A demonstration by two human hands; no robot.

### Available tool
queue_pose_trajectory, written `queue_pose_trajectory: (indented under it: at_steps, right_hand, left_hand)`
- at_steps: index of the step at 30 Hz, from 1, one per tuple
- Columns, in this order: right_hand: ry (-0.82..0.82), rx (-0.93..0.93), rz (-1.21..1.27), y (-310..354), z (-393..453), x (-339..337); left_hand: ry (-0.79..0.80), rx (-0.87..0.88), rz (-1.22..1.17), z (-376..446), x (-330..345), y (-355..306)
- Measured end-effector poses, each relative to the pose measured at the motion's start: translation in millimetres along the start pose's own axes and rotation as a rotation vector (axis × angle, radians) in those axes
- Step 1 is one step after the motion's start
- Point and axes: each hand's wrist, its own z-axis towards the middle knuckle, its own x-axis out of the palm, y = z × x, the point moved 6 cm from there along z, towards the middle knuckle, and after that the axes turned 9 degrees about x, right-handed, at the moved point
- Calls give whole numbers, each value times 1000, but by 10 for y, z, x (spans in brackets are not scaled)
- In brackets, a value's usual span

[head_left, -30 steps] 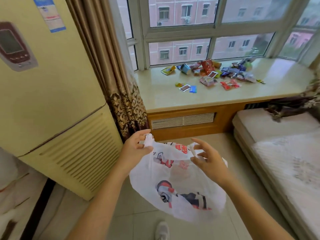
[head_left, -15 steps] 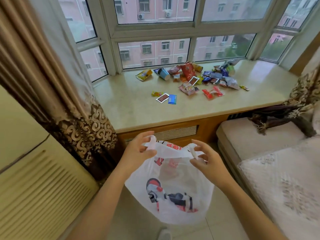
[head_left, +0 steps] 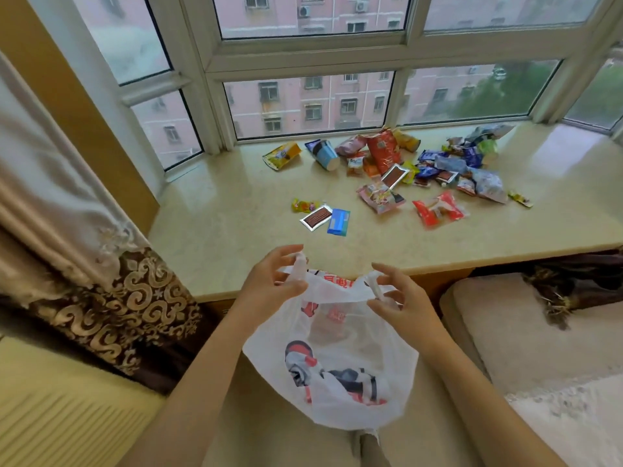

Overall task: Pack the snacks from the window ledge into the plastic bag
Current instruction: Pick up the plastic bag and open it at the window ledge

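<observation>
A white plastic bag (head_left: 340, 352) with a red and black print hangs in front of me, just below the front edge of the window ledge (head_left: 219, 237). My left hand (head_left: 269, 284) pinches its left handle and my right hand (head_left: 401, 298) pinches its right handle, holding the mouth apart. Several snack packets (head_left: 438, 163) lie heaped at the back right of the ledge. Closer to me lie a red packet (head_left: 438, 210), a pink packet (head_left: 381, 197), a blue packet (head_left: 338, 222), a brown-striped packet (head_left: 316, 217) and a small yellow one (head_left: 303, 206).
A patterned brown and gold curtain (head_left: 111, 305) hangs at the left beside a cream appliance (head_left: 50, 416). A cushioned seat (head_left: 539, 332) stands at the right under the ledge, with a second dark curtain bundle (head_left: 573, 284) on it. Window panes rise behind the snacks.
I have stepped closer to the ledge, so the snacks and the ledge now fill more of the view. Both hands keep their hold on the bag handles.
</observation>
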Motion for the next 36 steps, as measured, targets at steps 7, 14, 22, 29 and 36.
queue_pose_trajectory:
  at_steps: [7, 14, 22, 29, 36]
  right_hand:
    - [120, -50, -47, 212, 1376, -471]
    - [187, -93, 4, 571, 2524, -456]
    - [266, -139, -80, 1032, 3610, 104]
    - [301, -132, -105, 1395, 4382, 787]
    - [293, -153, -85, 1606, 5007, 1344]
  left_hand:
    - [-178, -46, 17, 1074, 66, -30]
    - [-320, -56, 31, 1968, -235, -28]
    - [-391, -66, 35, 2844, -875, 298]
    - [-407, -116, 31, 3449, -1572, 680]
    - [-462, -163, 30, 3843, -2167, 1056]
